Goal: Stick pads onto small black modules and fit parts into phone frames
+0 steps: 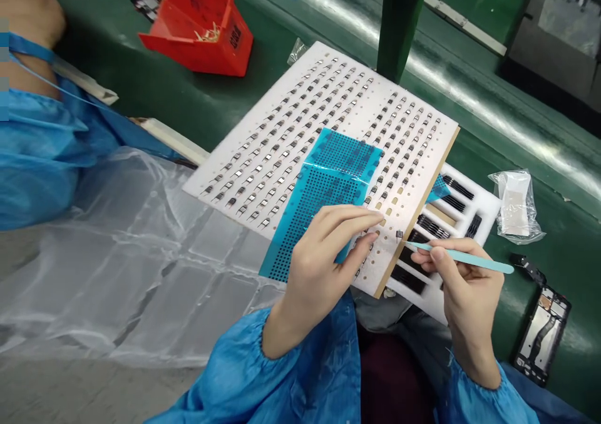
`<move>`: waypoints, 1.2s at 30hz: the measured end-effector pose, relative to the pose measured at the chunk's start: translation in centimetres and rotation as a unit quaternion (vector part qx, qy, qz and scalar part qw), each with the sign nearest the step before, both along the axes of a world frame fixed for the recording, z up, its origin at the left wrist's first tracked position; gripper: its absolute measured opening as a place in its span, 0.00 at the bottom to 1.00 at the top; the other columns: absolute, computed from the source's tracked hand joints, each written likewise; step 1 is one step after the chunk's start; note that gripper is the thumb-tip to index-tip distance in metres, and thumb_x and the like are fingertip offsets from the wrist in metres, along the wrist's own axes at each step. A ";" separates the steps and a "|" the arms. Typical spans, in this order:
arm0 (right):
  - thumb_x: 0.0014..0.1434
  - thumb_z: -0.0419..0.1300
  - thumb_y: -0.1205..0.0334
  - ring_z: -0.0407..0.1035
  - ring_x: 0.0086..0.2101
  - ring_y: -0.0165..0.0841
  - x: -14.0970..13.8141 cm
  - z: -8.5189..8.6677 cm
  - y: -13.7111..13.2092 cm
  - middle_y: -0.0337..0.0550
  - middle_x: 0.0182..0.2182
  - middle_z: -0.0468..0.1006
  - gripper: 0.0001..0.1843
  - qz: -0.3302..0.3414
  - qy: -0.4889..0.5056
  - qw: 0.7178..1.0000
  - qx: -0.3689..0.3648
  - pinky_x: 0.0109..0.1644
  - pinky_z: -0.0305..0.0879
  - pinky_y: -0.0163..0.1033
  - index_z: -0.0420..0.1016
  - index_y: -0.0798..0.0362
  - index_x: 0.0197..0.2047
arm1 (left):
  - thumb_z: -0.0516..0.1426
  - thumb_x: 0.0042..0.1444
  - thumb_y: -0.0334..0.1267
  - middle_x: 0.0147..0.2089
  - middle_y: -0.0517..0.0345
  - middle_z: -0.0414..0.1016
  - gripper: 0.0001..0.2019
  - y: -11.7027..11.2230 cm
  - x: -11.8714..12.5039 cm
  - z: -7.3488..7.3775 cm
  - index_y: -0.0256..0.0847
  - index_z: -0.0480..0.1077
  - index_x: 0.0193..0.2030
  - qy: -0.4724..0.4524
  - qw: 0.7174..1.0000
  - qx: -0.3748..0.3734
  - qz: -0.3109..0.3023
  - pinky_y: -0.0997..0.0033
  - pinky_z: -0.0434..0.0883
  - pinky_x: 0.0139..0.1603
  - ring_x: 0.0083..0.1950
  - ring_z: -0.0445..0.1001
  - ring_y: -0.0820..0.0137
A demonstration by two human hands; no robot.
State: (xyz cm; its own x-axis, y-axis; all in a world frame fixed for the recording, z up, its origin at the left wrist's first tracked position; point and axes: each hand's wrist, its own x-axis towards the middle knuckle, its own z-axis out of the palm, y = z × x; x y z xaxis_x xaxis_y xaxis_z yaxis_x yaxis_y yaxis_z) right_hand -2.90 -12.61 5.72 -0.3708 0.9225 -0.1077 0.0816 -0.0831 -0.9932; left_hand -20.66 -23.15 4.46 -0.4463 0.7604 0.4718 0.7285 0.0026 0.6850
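A white foam board with a wooden edge carries many rows of small metal-and-black parts. A blue perforated film sheet lies across its lower middle, and my left hand rests on that sheet, fingers gripping its edge. My right hand pinches slim teal tweezers. Their tip sits just beside a small dark part on the board, with a thin gap or light contact that I cannot separate. Beyond the wooden edge lies a white foam tray holding black strips, partly hidden by my right hand.
A red plastic bin with pale scraps stands on the green bench. A clear bag and a black phone frame lie to the right. A co-worker's blue sleeve and translucent plastic sheeting fill the left.
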 end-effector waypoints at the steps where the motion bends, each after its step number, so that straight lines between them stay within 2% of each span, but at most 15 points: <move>1: 0.64 0.78 0.55 0.87 0.31 0.41 0.5 0.1 0.0 0.43 0.32 0.89 0.10 0.013 0.008 1.000 -0.011 0.33 0.87 0.37 0.87 0.50 0.41 | 0.63 0.72 0.27 0.51 0.55 0.86 0.11 0.2 0.1 0.4 0.44 0.79 0.56 -0.028 0.999 0.001 -0.017 0.59 0.82 0.57 0.55 0.84 0.64; 5: 0.64 0.78 0.56 0.87 0.30 0.41 2.0 0.8 -0.2 0.43 0.32 0.88 0.08 0.039 0.019 0.998 -0.039 0.32 0.86 0.38 0.87 0.49 0.41 | 0.64 0.72 0.29 0.46 0.58 0.86 0.07 0.8 0.7 1.7 0.46 0.81 0.49 -0.087 0.992 0.009 -0.086 0.60 0.81 0.53 0.50 0.83 0.65; 11: 0.64 0.78 0.59 0.86 0.30 0.39 3.0 1.3 -0.7 0.43 0.34 0.88 0.06 0.037 0.033 0.999 -0.019 0.31 0.85 0.36 0.87 0.49 0.40 | 0.63 0.69 0.26 0.42 0.60 0.84 0.09 1.4 1.5 2.3 0.46 0.80 0.43 -0.098 0.989 0.023 -0.110 0.61 0.80 0.52 0.48 0.82 0.66; 17: 0.66 0.76 0.65 0.87 0.31 0.38 4.0 1.2 -1.4 0.42 0.35 0.87 0.03 0.021 0.056 0.997 0.050 0.33 0.86 0.35 0.88 0.47 0.41 | 0.64 0.67 0.23 0.41 0.61 0.83 0.10 1.7 3.2 2.5 0.45 0.80 0.42 -0.144 0.983 0.029 -0.112 0.62 0.79 0.51 0.46 0.81 0.68; 21: 0.67 0.74 0.66 0.87 0.32 0.38 4.8 0.7 -1.9 0.42 0.36 0.87 0.05 -0.023 0.065 0.992 0.108 0.33 0.86 0.37 0.87 0.46 0.42 | 0.64 0.66 0.22 0.41 0.61 0.82 0.10 2.2 5.1 2.4 0.44 0.79 0.41 -0.208 0.972 0.020 -0.110 0.66 0.79 0.48 0.46 0.82 0.70; 23: 0.67 0.74 0.65 0.86 0.32 0.38 5.4 0.4 -2.1 0.41 0.36 0.87 0.04 -0.055 0.066 0.989 0.123 0.32 0.85 0.38 0.87 0.46 0.42 | 0.65 0.66 0.23 0.41 0.60 0.82 0.09 2.5 6.0 2.3 0.44 0.78 0.40 -0.210 0.971 0.009 -0.116 0.67 0.80 0.46 0.45 0.82 0.69; 26: 0.67 0.74 0.61 0.86 0.32 0.39 6.8 0.1 -2.1 0.42 0.34 0.86 0.03 -0.118 0.063 0.984 0.121 0.30 0.83 0.39 0.85 0.46 0.41 | 0.65 0.68 0.25 0.42 0.59 0.83 0.09 2.9 6.9 2.4 0.45 0.80 0.41 -0.161 0.977 -0.017 -0.136 0.66 0.80 0.46 0.46 0.82 0.68; 29: 0.67 0.74 0.60 0.86 0.31 0.39 9.1 -0.2 -1.6 0.41 0.34 0.86 0.04 -0.172 0.059 0.977 0.112 0.30 0.83 0.38 0.85 0.46 0.40 | 0.64 0.69 0.26 0.44 0.59 0.84 0.09 3.2 7.0 2.5 0.46 0.80 0.43 -0.066 0.987 -0.035 -0.144 0.63 0.80 0.49 0.48 0.82 0.66; 33: 0.66 0.76 0.59 0.86 0.31 0.39 13.9 -0.9 -0.2 0.41 0.35 0.87 0.06 -0.261 0.026 0.958 0.118 0.32 0.84 0.38 0.86 0.49 0.39 | 0.62 0.71 0.29 0.44 0.60 0.84 0.08 3.9 6.6 2.5 0.48 0.79 0.45 0.056 0.988 -0.043 -0.136 0.58 0.78 0.52 0.47 0.82 0.63; 36: 0.64 0.77 0.56 0.86 0.31 0.40 17.6 -1.6 0.9 0.42 0.32 0.87 0.10 -0.327 -0.010 0.936 0.131 0.33 0.85 0.40 0.86 0.52 0.39 | 0.62 0.72 0.32 0.43 0.61 0.83 0.06 4.8 6.5 2.5 0.49 0.78 0.43 0.104 0.986 -0.049 -0.120 0.57 0.77 0.50 0.44 0.82 0.62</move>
State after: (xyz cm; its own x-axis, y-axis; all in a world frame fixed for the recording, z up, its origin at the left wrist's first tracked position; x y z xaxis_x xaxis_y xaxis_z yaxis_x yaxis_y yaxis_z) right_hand 14.72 -11.71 4.12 0.2819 0.9471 0.1538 0.1173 0.1250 -0.9852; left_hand -14.16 -18.31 6.92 -0.1502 0.8787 0.4531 0.8410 -0.1274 0.5258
